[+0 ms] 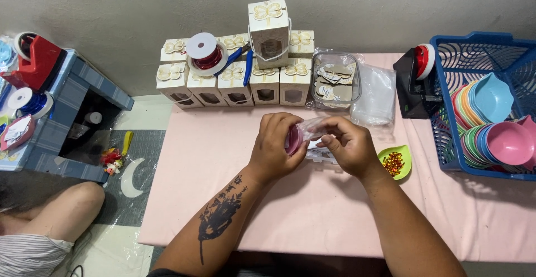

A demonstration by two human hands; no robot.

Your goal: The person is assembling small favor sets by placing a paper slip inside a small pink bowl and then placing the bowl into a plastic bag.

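My left hand [274, 147] and my right hand [347, 146] meet over the pink table [223, 199]. Together they hold a small pink dish [292, 139] wrapped in a clear plastic bag [312, 126]. The left hand cups the dish; the right hand's fingers pinch the bag's plastic at the dish's right side. A small clear packet [319, 154] lies on the table just below the hands. A green dish with small orange pieces [395, 162] sits right of my right hand.
Cream gift boxes [234, 79] line the table's back with a red wire spool [204, 54] and blue pliers [247, 65] on them. A clear tub of tags [335, 80], plastic bags [375, 93], a tape dispenser [416, 82], and a blue basket of coloured dishes [486, 104] stand right.
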